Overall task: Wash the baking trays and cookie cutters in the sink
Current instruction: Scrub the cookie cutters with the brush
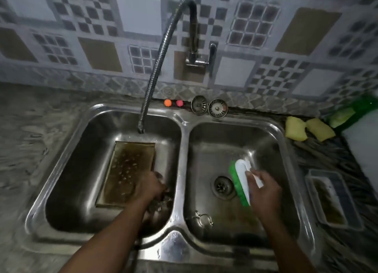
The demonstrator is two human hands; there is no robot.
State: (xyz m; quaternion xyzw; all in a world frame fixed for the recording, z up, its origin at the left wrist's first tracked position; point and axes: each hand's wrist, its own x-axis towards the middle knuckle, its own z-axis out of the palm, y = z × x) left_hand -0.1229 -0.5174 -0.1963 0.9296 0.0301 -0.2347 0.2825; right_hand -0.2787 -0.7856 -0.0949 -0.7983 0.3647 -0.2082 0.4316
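A greasy rectangular baking tray [124,174] lies flat in the left basin of the steel double sink [180,221], below the hose tap's spout [141,129]. My left hand [151,186] reaches down at the tray's right edge among blurred metal pieces [161,205]; its grip is unclear. My right hand [263,188] holds a white-handled scrub brush with green bristles [239,178] over the right basin, near the drain [224,187]. A metal cookie cutter [203,218] lies on the right basin's floor.
Two sink strainers [208,106] and two small coloured balls [173,102] sit behind the sink. Yellow sponges [306,129] and a green bottle [351,113] lie on the right counter. A small clear tub with brownish liquid [331,199] stands right of the sink.
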